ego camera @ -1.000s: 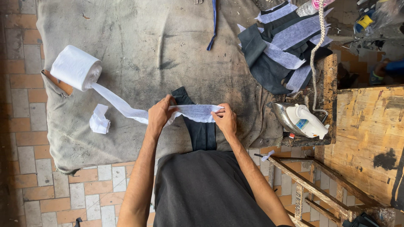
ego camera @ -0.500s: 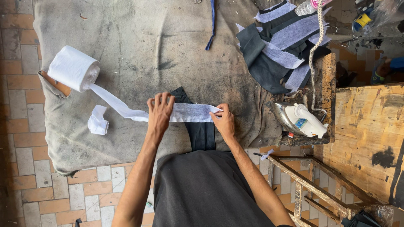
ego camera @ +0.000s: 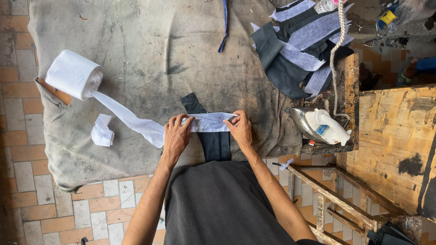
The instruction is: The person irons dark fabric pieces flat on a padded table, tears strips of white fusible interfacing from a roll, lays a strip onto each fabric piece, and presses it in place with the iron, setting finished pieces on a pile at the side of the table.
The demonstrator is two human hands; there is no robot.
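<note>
Pressing down on the white strip (ego camera: 211,121), both hands are at work over the dark cloth piece (ego camera: 213,143), which lies on the grey padded counter (ego camera: 150,54) right at its near edge. The left hand (ego camera: 176,136) sits just left of that dark piece, palm down, its grip flattened with fingers spread over the strip rather than closed around it. The right hand (ego camera: 240,129) is just right of the dark piece, fingers bent and pinching the free end of the strip against the counter. Between the 2 hands the strip runs straight across the top of the dark piece, touching it.

Left of the dark piece, the strip trails away in a loose diagonal up to the white roll (ego camera: 72,75), lying on its side near the counter's left edge. A crumpled white scrap (ego camera: 102,131) rests below that trailing strip, well left of the dark piece.

Right of the dark piece, an iron (ego camera: 318,124) lies tipped on its side on a scorched wooden stand, a braided cord (ego camera: 336,50) climbing up from it. Up and to the right of the dark piece sits a pile of dark and pale cut pieces (ego camera: 295,50). A blue strap (ego camera: 225,27) hangs at the far side, straight above the dark piece.
</note>
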